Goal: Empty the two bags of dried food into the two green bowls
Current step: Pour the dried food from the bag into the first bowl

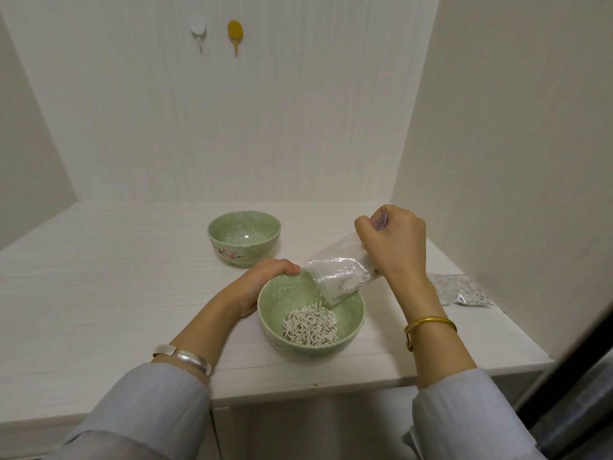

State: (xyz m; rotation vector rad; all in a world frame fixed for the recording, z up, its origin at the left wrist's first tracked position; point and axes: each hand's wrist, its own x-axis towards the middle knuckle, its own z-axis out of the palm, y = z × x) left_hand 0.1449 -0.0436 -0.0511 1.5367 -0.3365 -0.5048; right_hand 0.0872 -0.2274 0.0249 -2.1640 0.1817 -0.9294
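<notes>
Gripping the upturned end of a clear bag, the right hand is tilting it mouth-down over the near bowl, at 6 o'clock on the bench. Pale dried sticks are piling up in that bowl. The left hand is curling around its rim at 10 o'clock. The far bowl is sitting at 12 o'clock. A second bag is lying at 3 o'clock, apart from both bowls.
</notes>
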